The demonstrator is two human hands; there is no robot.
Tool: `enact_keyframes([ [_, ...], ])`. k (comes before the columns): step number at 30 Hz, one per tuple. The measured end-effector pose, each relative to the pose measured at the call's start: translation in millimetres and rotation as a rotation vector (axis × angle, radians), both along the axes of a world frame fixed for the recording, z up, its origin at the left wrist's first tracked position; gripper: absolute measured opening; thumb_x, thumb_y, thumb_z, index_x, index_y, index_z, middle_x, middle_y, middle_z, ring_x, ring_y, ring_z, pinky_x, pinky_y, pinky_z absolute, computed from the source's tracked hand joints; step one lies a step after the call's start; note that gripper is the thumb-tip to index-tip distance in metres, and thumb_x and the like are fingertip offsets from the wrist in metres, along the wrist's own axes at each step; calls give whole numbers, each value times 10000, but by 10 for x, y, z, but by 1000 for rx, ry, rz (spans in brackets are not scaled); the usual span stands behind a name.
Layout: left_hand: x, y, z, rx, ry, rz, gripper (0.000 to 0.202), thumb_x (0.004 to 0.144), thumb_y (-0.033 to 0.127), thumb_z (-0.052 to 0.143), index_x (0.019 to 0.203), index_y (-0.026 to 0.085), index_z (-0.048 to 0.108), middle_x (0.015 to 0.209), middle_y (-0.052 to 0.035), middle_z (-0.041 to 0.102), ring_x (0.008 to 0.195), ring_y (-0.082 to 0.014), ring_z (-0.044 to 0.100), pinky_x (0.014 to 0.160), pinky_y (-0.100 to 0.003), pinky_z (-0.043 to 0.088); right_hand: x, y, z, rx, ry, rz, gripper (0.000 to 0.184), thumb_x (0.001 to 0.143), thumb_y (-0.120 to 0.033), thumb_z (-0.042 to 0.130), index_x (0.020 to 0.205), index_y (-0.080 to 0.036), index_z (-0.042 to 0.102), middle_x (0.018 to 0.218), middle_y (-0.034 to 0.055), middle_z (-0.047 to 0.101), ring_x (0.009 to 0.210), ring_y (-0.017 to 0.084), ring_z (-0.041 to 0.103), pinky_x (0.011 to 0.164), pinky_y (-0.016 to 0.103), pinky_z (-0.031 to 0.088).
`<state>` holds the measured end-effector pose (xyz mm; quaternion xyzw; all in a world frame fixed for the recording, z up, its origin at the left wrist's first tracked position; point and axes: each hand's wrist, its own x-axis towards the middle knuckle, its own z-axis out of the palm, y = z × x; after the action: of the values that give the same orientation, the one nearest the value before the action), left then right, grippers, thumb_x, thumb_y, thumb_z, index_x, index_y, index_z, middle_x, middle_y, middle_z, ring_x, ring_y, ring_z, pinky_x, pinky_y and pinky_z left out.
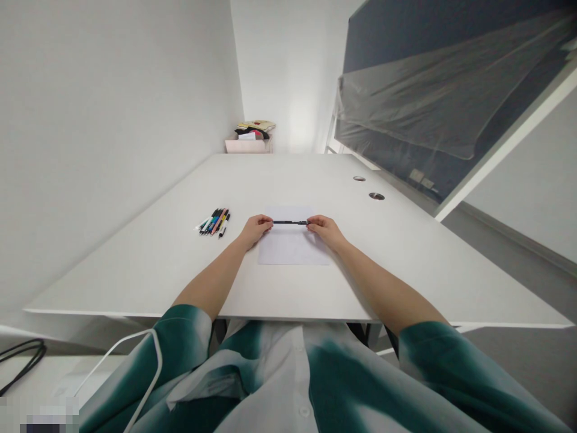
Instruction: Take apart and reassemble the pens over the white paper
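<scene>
A thin black pen [291, 222] lies level above a white sheet of paper [293, 245] on the white table [135, 264]. My left hand [255, 230] pinches the pen's left end, fingers closed. My right hand [325, 230] pinches its right end, fingers closed too. Both hands hover over the upper part of the sheet.
Several coloured pens [215, 221] lie in a bunch to the left of the sheet. Two round cable holes [376, 196] sit at the right of the table. A box with clutter [249, 139] stands at the far end. A dark board wrapped in plastic [433, 96] leans on the right.
</scene>
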<state>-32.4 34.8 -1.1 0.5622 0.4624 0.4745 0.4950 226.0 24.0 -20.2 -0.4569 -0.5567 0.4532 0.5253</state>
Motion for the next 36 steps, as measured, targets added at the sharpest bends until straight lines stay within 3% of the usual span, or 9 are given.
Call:
enact_keyframes([
  [11,-16,-15,-10,31,-27,-35,308,589,266,760,856,149,661,645,3,627,600,-110,535,606,-260,400,-6,-7,16,-13,-48,13,268,606,-278,741,853,-197,677,746,10,701,709,156,626,764,308,491],
  [19,-7,-20,-4,16,-5,-29,228,598,240,729,798,151,664,665,1,624,606,-110,524,624,-271,392,-17,-9,27,-21,-60,3,261,628,-309,750,855,-202,679,758,23,707,720,163,634,769,319,504],
  [28,-16,-4,-25,30,0,-6,261,582,267,743,807,144,689,682,-10,632,608,-111,514,603,-268,380,-23,-45,79,-40,-29,0,178,677,-247,738,840,-193,692,745,31,719,708,156,643,793,327,531],
  [36,-9,-18,-1,43,19,-12,256,575,290,767,768,151,672,660,-5,623,597,-112,507,603,-272,382,-29,-33,62,-40,-25,-12,185,684,-293,758,824,-191,693,744,44,712,704,157,640,799,347,537],
])
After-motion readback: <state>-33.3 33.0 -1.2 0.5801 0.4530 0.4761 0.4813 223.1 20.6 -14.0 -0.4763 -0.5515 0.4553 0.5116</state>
